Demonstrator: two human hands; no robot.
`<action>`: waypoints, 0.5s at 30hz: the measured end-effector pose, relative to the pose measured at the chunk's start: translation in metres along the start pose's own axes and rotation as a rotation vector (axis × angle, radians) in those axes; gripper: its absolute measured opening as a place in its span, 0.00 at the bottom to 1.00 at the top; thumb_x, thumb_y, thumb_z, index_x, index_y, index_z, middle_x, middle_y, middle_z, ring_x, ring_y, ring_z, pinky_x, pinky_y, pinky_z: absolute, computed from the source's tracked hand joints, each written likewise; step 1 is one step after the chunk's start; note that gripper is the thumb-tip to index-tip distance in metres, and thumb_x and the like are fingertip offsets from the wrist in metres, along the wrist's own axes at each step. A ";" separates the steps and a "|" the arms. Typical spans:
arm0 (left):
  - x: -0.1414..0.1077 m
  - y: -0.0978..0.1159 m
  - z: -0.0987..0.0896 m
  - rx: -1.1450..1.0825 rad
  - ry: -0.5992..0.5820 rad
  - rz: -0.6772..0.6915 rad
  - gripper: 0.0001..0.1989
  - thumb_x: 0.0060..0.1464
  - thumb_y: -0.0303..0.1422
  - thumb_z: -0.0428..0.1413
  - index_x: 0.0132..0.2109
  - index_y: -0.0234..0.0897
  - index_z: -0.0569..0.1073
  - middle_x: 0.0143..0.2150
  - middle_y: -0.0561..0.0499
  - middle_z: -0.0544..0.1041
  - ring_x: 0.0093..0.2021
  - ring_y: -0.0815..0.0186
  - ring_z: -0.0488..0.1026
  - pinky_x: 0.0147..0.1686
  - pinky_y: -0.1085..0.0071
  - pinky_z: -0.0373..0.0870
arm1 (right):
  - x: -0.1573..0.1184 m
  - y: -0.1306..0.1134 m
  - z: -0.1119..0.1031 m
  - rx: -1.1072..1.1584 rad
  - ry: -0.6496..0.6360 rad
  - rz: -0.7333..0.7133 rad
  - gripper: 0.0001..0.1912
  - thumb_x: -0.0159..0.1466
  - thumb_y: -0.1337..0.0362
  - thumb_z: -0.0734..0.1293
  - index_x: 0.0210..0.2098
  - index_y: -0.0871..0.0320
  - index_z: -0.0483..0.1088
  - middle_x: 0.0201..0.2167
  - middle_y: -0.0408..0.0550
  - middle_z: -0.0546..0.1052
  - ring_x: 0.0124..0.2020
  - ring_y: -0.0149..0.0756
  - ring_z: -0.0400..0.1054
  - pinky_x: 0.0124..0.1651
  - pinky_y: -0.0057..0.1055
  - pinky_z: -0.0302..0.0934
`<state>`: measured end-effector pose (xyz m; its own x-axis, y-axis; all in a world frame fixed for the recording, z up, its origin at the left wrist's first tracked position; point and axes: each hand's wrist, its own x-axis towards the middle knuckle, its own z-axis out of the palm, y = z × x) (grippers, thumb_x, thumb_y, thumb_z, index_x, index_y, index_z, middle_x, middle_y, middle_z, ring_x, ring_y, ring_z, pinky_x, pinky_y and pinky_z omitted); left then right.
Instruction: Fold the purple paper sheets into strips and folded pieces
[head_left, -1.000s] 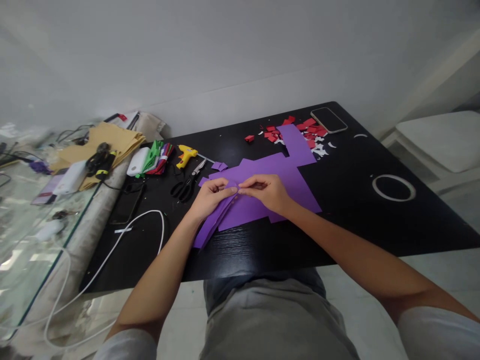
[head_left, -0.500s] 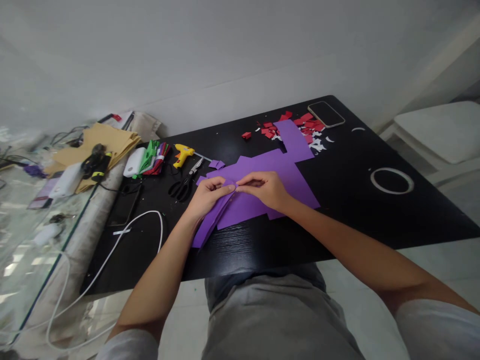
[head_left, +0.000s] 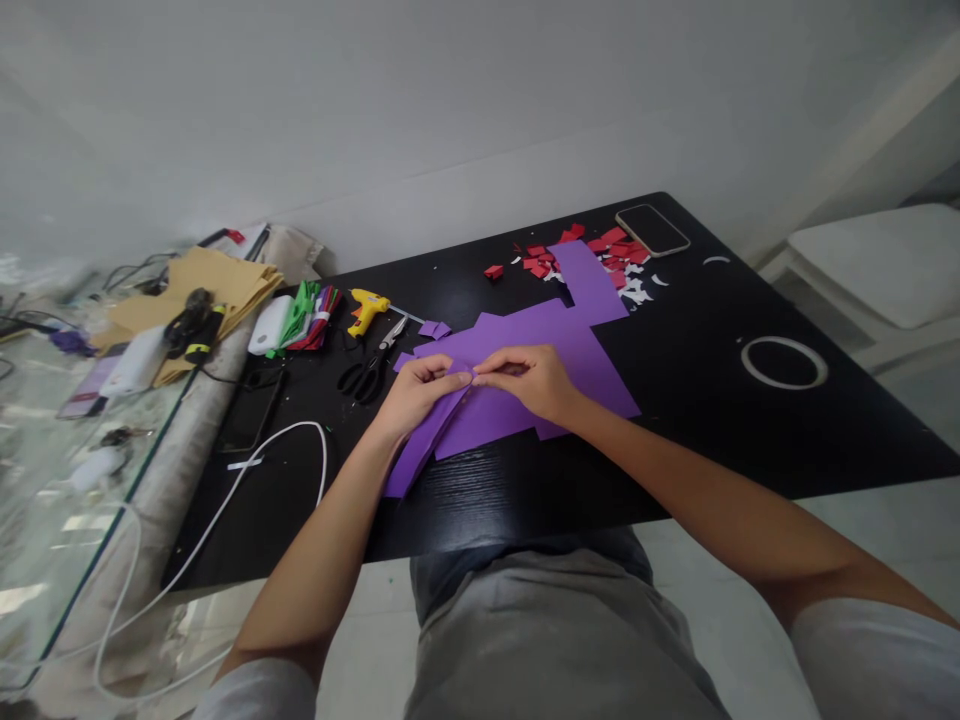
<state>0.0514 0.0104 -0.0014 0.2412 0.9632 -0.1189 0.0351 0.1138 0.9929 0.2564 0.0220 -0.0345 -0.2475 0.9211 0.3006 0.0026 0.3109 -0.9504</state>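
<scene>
The left hand (head_left: 424, 392) pinches the paper (head_left: 421, 440) under its thumb, apparently to steady it, at the left of the purple sheets (head_left: 581, 355). The right hand (head_left: 531, 380), thumb and fingertips together, pinches its upper end, perhaps for fine control. Scissors (head_left: 366, 377) lie near, seemingly for easy reach.

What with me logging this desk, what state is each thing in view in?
Folded purple paper: folded over, held
Left hand: closed on that paper
Right hand: pinching its upper end
Purple sheets: flat, overlapping
Scissors: lying down, blade opening unclear
Glue gun: on its side
Far-right phone: flat, screen dark
Red scraps: scattered
White cable: loosely looped
White ring: lying flat
</scene>
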 end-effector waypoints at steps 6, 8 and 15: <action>0.001 0.000 -0.001 0.011 -0.013 -0.010 0.14 0.45 0.41 0.72 0.30 0.36 0.80 0.27 0.54 0.78 0.25 0.72 0.69 0.29 0.74 0.67 | 0.000 -0.001 0.001 -0.002 0.003 -0.006 0.14 0.57 0.49 0.80 0.34 0.52 0.85 0.34 0.47 0.86 0.37 0.43 0.81 0.45 0.40 0.76; 0.001 0.001 0.000 0.013 -0.009 0.001 0.14 0.45 0.41 0.72 0.30 0.36 0.80 0.27 0.54 0.78 0.26 0.71 0.70 0.31 0.74 0.68 | 0.001 -0.002 0.001 -0.011 0.007 -0.008 0.13 0.58 0.50 0.80 0.34 0.52 0.85 0.34 0.47 0.86 0.36 0.42 0.81 0.45 0.40 0.76; 0.001 0.002 0.001 -0.001 0.012 0.002 0.14 0.44 0.41 0.73 0.29 0.36 0.80 0.25 0.55 0.77 0.25 0.72 0.69 0.30 0.74 0.68 | 0.000 0.000 0.002 -0.044 0.016 -0.023 0.14 0.58 0.49 0.79 0.35 0.51 0.85 0.35 0.48 0.86 0.36 0.42 0.81 0.44 0.40 0.76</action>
<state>0.0523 0.0111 0.0003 0.2295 0.9663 -0.1166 0.0333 0.1119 0.9932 0.2543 0.0216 -0.0348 -0.2327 0.9170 0.3239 0.0395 0.3417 -0.9390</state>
